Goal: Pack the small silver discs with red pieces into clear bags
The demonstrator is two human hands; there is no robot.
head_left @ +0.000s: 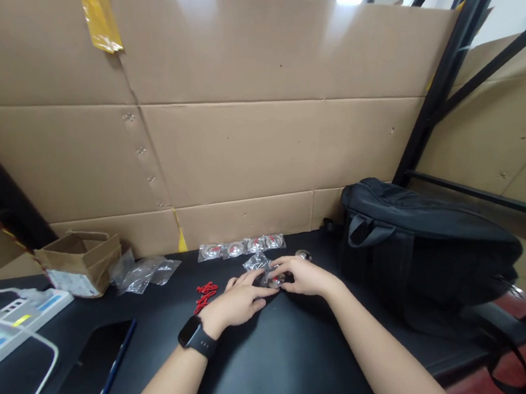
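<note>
A small round metal piece with a red mark (276, 280) lies on the black table, partly covered by my fingers. Clear crinkled plastic (256, 262) shows just behind it. My right hand (303, 276) arches over the piece, with its thumb and fingers closed around its right side. From the left, my left hand (243, 299) lies low, fingers stretched and apart, the fingertips touching the piece's left side. Past my right fingers sits another shiny round metal piece (303, 255). Red cords (205, 295) lie in a bundle beside my left hand.
Several bagged round metal pieces (236, 248) line the back. At left are empty plastic bags (144, 274), an open cardboard box (81, 265), a power strip (21, 322) and a dark phone (94, 357). A black backpack (427, 252) fills the right side. Cardboard panels (256, 146) rise behind.
</note>
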